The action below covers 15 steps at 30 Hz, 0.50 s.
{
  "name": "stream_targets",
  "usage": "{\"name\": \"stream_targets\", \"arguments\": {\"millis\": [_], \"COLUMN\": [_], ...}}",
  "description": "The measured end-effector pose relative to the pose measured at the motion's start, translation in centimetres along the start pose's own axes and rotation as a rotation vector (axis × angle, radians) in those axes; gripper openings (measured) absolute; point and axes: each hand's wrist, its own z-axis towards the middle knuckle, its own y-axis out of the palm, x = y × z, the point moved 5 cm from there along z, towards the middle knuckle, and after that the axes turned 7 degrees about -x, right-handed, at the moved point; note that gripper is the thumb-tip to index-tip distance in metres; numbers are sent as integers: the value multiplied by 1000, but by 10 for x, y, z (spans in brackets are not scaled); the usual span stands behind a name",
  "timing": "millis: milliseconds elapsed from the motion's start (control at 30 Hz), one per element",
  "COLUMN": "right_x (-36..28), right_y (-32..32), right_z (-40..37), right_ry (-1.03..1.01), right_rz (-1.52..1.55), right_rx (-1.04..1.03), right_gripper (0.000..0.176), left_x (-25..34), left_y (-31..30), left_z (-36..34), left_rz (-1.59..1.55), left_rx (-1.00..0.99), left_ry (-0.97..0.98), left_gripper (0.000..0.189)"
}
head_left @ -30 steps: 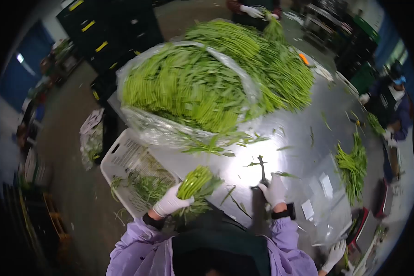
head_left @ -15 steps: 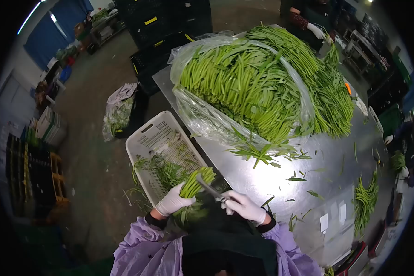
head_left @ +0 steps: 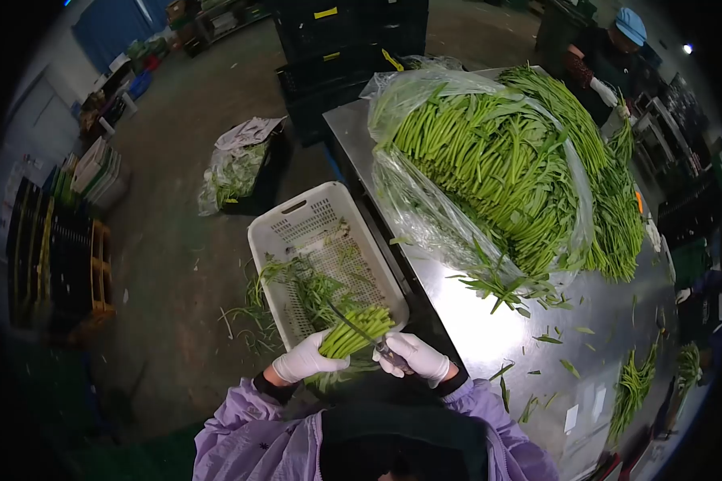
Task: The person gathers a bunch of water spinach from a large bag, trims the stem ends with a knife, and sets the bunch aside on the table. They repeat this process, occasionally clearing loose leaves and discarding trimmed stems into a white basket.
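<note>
Two hands in thin white rubber gloves sit at the btm middle of the frame. The left hand (head_left: 306, 361) is curled tight round a small bunch of thin green stalks (head_left: 354, 329), thumb on top, w/ the cut ends poking up & to the right. The right hand (head_left: 415, 357) is a closed fist round the handle of a thin dark blade (head_left: 351, 321). The blade slants up-left & lies across the bunch near its ends. Can't tell if it's a knife or scissors. Both wrists come out of soft, crinkly purple sleeves (head_left: 237, 429), elbows bent, hands close together.

The bunch hangs over the near corner of a white plastic crate w/ small holes (head_left: 297, 228), a box shape w/ round corners, mid-left of the frame. Loose stringy green scraps (head_left: 309, 284) lie in it. Right of the crate is a shiny flat metal table (head_left: 473, 321) w/ little leaf bits on it. On the table, upper right, a big clear crinkly plastic bag (head_left: 409, 200) holds a fat heap of long green stalks (head_left: 497, 160).
</note>
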Motion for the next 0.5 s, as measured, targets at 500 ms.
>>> {"name": "stream_targets", "arguments": {"millis": [500], "right_x": [36], "right_y": [-22], "right_z": [-19], "right_ry": [127], "right_rz": [213], "right_rx": [167], "right_gripper": [43], "left_x": [30], "left_y": [-30], "left_z": [-29], "left_rz": [521], "left_rx": [160], "left_ry": [131], "left_gripper": [40]}}
